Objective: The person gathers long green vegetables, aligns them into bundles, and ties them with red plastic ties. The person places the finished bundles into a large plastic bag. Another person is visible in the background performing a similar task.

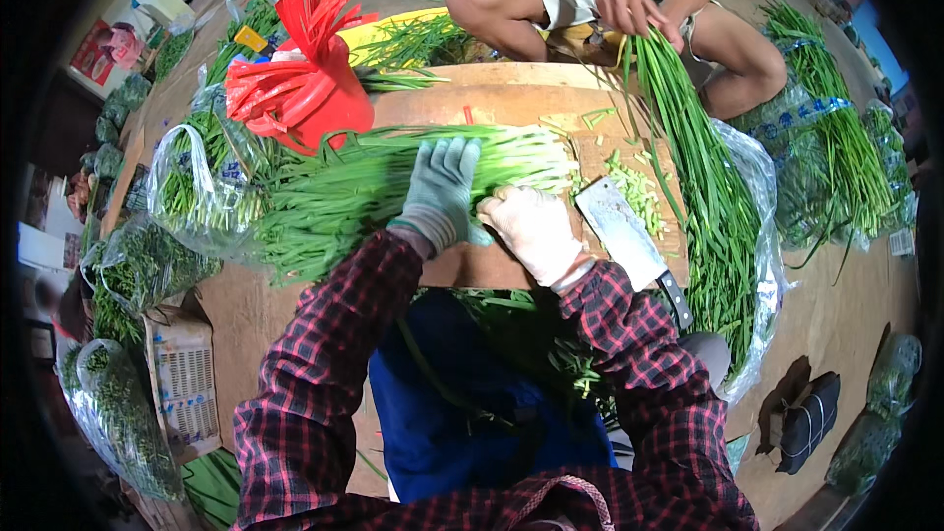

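A thick bundle of garlic chives (346,188) lies across a wooden board (472,269), leaves to the left and pale stems to the right. My left hand (442,184), in a grey-green knit glove, rests on top of the bundle with its fingers stretched out. In a white glove, my right hand (532,232) is curled against the near side of the stems; its fingertips are hidden. To its right lies a cleaver (623,232) with a black handle, its blade flat on the board. Cut stem ends (638,195) are scattered beyond the blade.
Opposite me a seated person (641,11) holds long chives (686,118) that hang over a plastic-lined heap at the right. Red plastic strips (295,92) top a red container (354,92) at the board's far left. Bagged greens (210,177) and a plastic crate (184,376) stand left.
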